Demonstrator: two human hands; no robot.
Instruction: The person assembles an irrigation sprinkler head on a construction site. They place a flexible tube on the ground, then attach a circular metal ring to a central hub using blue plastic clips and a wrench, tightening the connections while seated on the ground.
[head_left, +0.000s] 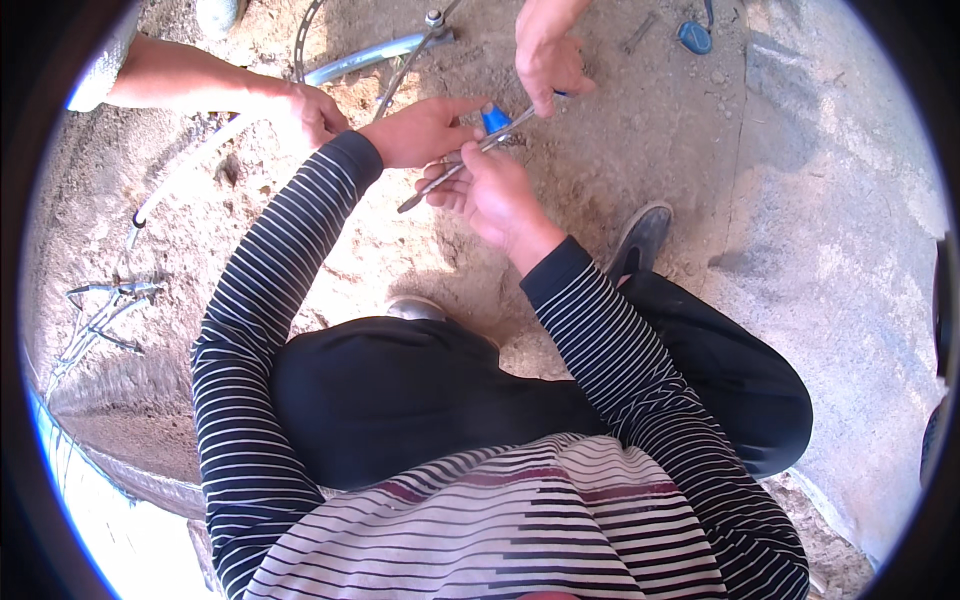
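My right hand (495, 191) grips a thin metal rod (451, 171) between the thumb and the curled fingers. The rod's darker, flattened end points down-left; its far end reaches a co-worker's hand (551, 71), where a bit of blue shows. My left hand (427, 131) lies just above the rod. Its thumb and forefinger meet the near side of a small blue cone-shaped piece (495, 118), which sits against the rod. How the piece joins the rod is hidden. The co-worker's other hand (304, 112) is closed beside my left cuff, its contents hidden.
A metal tube (375, 56) with a bolt and nut (434, 19) lies beyond my left hand. A white tube (187, 169) runs down-left from the co-worker's closed hand. Thin metal pieces (105, 319) lie on the dirt ground at left. A blue tape measure (694, 37) rests at upper right.
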